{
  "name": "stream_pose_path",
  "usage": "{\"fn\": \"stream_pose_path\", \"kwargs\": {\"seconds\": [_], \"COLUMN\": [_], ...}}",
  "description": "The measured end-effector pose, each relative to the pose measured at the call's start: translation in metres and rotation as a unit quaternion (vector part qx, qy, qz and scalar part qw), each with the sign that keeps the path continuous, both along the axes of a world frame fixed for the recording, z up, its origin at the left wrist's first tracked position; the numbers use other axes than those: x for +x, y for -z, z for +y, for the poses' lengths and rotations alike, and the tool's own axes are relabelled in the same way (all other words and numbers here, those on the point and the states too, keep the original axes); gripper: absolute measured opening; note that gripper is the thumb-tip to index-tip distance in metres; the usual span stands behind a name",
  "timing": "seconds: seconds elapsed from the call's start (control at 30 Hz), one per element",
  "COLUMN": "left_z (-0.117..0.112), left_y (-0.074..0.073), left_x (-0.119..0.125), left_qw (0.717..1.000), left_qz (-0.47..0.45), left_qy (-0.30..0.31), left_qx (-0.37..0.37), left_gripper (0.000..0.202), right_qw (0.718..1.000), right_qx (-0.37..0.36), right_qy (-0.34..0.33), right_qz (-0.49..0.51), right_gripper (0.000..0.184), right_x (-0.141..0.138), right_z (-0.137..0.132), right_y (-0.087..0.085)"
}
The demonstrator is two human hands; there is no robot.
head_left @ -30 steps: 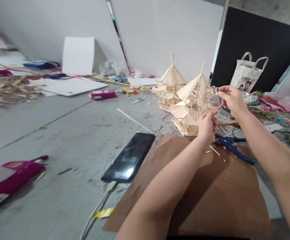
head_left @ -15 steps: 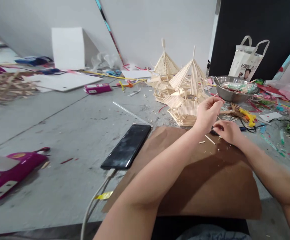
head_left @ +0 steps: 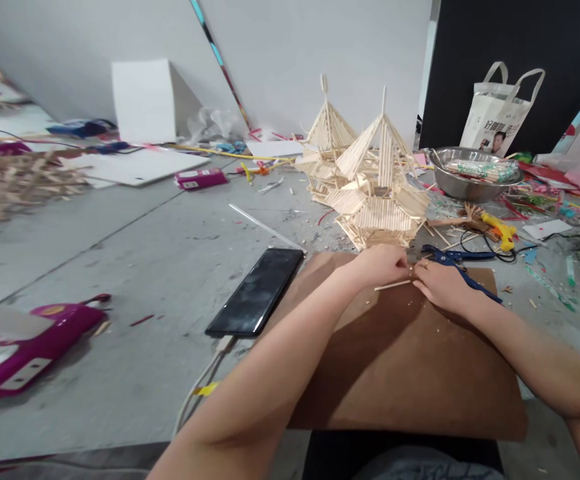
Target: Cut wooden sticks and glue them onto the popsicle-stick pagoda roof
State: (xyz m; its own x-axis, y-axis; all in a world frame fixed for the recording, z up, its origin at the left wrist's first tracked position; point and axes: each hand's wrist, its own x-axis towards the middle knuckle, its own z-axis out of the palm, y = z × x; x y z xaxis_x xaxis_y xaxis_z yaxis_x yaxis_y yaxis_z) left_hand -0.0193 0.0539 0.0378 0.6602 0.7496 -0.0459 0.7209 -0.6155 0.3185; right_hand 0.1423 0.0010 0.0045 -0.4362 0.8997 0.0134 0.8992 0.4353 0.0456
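My left hand (head_left: pixel 381 265) and my right hand (head_left: pixel 437 285) meet low over the far edge of a brown board (head_left: pixel 410 363). Their fingertips pinch together around a thin wooden stick (head_left: pixel 393 285) that lies nearly flat on the board. Which hand grips the stick I cannot tell for sure; both touch it. Just beyond the hands stands a pagoda model of small sticks (head_left: pixel 379 193), with a second one (head_left: pixel 324 152) behind it. Blue-handled cutters (head_left: pixel 457 261) lie right of my right hand.
A black phone (head_left: pixel 257 292) with a cable lies left of the board. A steel bowl (head_left: pixel 473 175), a yellow glue gun (head_left: pixel 497 230) and a white bag (head_left: pixel 500 117) stand at the right amid scraps. A pink tool (head_left: pixel 30 343) lies near left; stick piles (head_left: pixel 15 180) far left.
Both hands came down from the pagoda's roof to the board. The right hand dropped first, then the left joined it, and now they pinch a stick together.
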Motion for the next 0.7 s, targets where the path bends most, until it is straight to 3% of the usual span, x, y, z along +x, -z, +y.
{"fn": "stream_pose_path", "kwargs": {"seconds": [0.07, 0.2, 0.37, 0.5, 0.6, 0.7], "left_z": [-0.001, -0.005, -0.010, -0.009, -0.005, 0.000], "left_y": [0.000, 0.003, 0.000, -0.012, -0.027, -0.040], "left_x": [-0.001, 0.003, 0.007, 0.008, 0.009, 0.011], "left_qw": [0.997, 0.991, 0.990, 0.992, 0.994, 0.998], "left_qz": [0.076, 0.127, 0.132, 0.101, 0.075, 0.000], "left_qy": [0.011, 0.034, 0.055, 0.078, 0.082, 0.052], "left_qx": [-0.003, -0.002, 0.008, -0.016, -0.016, -0.045], "left_gripper": [0.026, 0.030, 0.034, 0.031, 0.025, 0.018], "right_qw": [0.999, 0.995, 0.992, 0.992, 0.998, 0.978], "right_qx": [0.005, -0.037, -0.057, -0.060, -0.034, 0.055], "right_qy": [0.027, 0.066, 0.059, 0.048, 0.056, 0.062], "right_qz": [-0.022, -0.057, -0.097, -0.096, -0.019, 0.191], "right_gripper": [0.026, 0.028, 0.032, 0.028, 0.021, 0.020], "right_x": [-0.002, -0.001, -0.003, 0.002, 0.014, 0.024], "right_z": [-0.001, -0.002, -0.003, 0.000, 0.007, 0.022], "right_y": [-0.002, -0.008, -0.013, -0.020, -0.042, -0.077]}}
